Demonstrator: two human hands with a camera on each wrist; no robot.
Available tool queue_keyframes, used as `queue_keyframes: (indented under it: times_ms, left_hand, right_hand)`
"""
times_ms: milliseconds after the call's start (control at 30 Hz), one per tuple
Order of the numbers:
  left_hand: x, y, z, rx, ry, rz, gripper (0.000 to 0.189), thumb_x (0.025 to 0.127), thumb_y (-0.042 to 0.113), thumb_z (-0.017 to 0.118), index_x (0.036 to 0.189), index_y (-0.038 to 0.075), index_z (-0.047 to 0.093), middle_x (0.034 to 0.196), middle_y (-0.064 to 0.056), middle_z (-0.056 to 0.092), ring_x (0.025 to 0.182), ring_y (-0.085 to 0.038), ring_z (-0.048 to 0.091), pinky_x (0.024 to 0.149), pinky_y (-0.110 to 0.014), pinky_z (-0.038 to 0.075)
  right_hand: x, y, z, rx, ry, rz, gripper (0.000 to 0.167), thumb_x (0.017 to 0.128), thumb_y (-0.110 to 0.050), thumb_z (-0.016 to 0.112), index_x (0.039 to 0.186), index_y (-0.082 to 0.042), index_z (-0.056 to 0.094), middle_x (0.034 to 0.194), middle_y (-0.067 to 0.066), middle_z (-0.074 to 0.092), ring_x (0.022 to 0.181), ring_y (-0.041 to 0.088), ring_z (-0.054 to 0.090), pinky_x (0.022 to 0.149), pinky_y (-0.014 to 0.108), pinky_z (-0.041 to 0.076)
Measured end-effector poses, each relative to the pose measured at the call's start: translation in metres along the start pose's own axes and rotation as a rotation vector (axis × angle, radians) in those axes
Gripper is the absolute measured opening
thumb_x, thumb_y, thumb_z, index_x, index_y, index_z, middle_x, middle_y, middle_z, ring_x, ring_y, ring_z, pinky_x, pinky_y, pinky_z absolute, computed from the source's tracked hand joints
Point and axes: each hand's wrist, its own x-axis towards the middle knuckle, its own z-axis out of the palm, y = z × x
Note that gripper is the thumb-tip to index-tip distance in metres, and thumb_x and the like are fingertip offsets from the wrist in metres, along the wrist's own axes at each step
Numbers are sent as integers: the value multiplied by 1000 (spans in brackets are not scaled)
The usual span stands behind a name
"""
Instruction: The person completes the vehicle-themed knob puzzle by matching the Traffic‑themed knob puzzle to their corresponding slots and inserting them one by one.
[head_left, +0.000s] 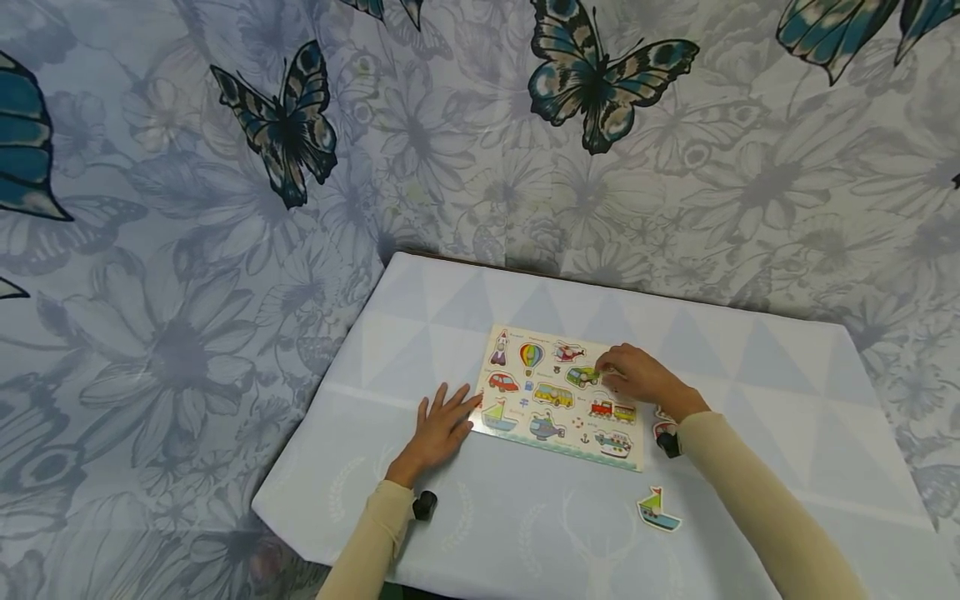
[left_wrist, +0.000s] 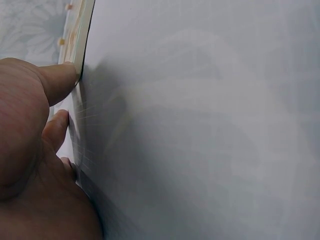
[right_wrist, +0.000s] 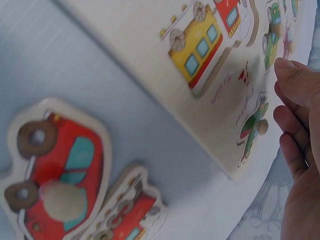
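Observation:
A wooden puzzle board point(head_left: 517, 454) with pictured vehicles lies on the table. My left hand point(head_left: 437, 429) is at its left edge, fingers spread; in the left wrist view the thumb point(left_wrist: 62, 82) touches the board's edge. Over the board's upper right part is my right hand point(head_left: 637, 375), its fingertips right at the end of a green car piece point(head_left: 581, 377). In the right wrist view the thumb point(right_wrist: 290, 75) and bent fingers stand beside that car; I cannot tell whether they pinch it. A green plane piece point(right_wrist: 255, 127) with a knob sits near the board's corner.
Right of the board lie a red car piece point(right_wrist: 85, 145) with a round knob and a red train piece point(right_wrist: 132, 215), partly behind the right wrist in the head view. A sailboat piece point(head_left: 658, 510) lies nearer the front. A butterfly-patterned wall point(head_left: 465, 167) stands behind the table.

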Motion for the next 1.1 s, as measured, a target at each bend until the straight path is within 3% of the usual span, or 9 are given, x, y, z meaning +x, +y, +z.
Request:
queue_keyframes:
  times_ms: [367, 733, 1100]
  left_hand:
    - [1, -1, -2, 10, -10, 4, 48, 104, 25, 52, 151, 18, 47, 163, -11, 33, 153, -46, 9, 115, -71, 5]
    - [0, -1, -2, 15, -6, -10, 48, 104, 29, 51, 151, 19, 47, 163, -10, 33, 153, -45, 8, 115, -71, 5]
    - [-2, 0, 1, 0, 11, -4, 48, 104, 25, 53, 151, 19, 48, 162, -9, 34, 154, -44, 9, 116, -70, 4]
  right_hand:
    - [-24, 21, -8, 2, 10, 49, 20, 95, -12, 69, 114, -8, 69, 107, 6, 67, 101, 27, 58, 90, 50, 48]
    - [-54, 40, -10, -15, 16, 110, 17, 92, -11, 72, 109, -11, 70, 100, 1, 66, 95, 23, 58, 86, 49, 49]
    - [-81, 43, -13, -20, 11, 146, 13, 92, -10, 71, 105, -9, 71, 99, 1, 67, 95, 25, 59, 85, 49, 50]
